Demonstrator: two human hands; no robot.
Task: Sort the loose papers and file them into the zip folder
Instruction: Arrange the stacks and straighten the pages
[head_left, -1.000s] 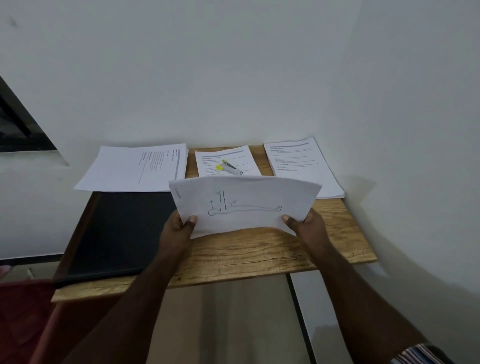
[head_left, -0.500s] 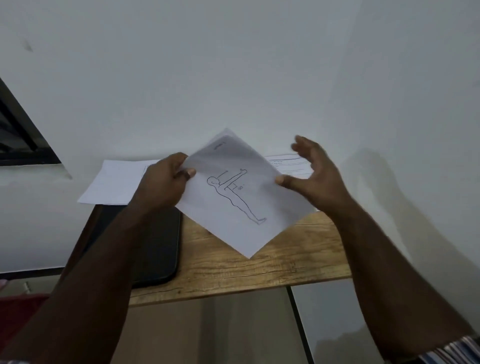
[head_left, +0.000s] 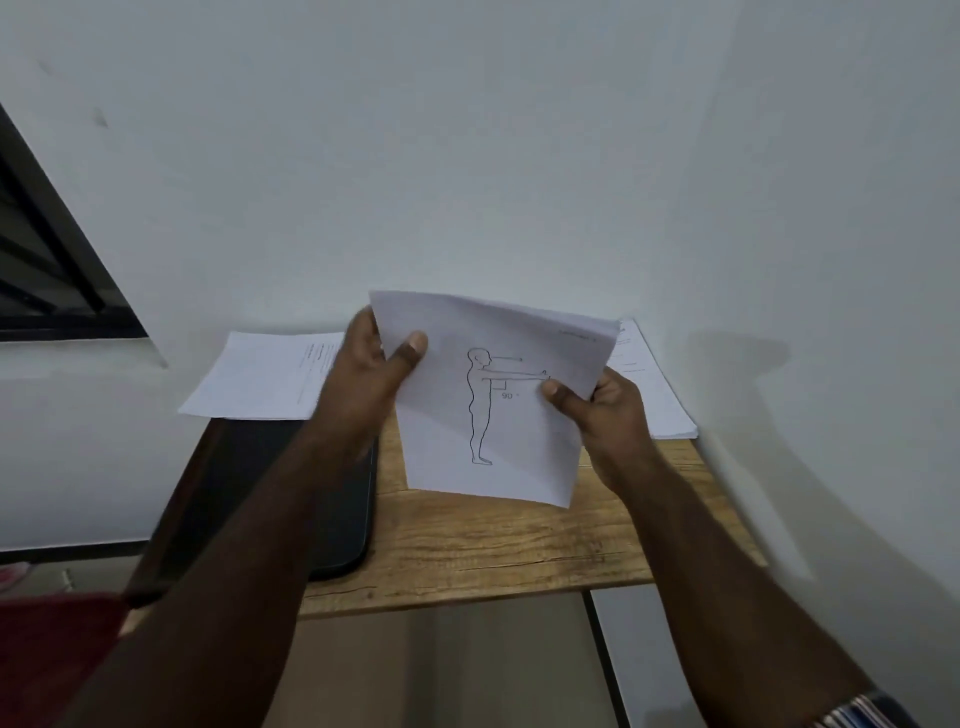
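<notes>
Thin matt white paper sheet (head_left: 493, 405), printed with a line figure, slightly curled. Desk top (head_left: 493, 545) of wood, visible grain and knots, matt finish. Black zip folder (head_left: 343, 519) smooth, faint sheen at its edge.

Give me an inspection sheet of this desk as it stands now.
Surface: wooden tabletop, grain visible.
Job's things: white sheet with a standing-figure drawing, held upright above the table; black flat zip folder lying on the table's left side; white paper stack at back left; white paper stack at back right.
Clutter: nothing seen.
Grippers: left hand and right hand both pinch the sheet's edges.
Cables: nothing seen.
Surroundings: white wall; dark window frame at left.
</notes>
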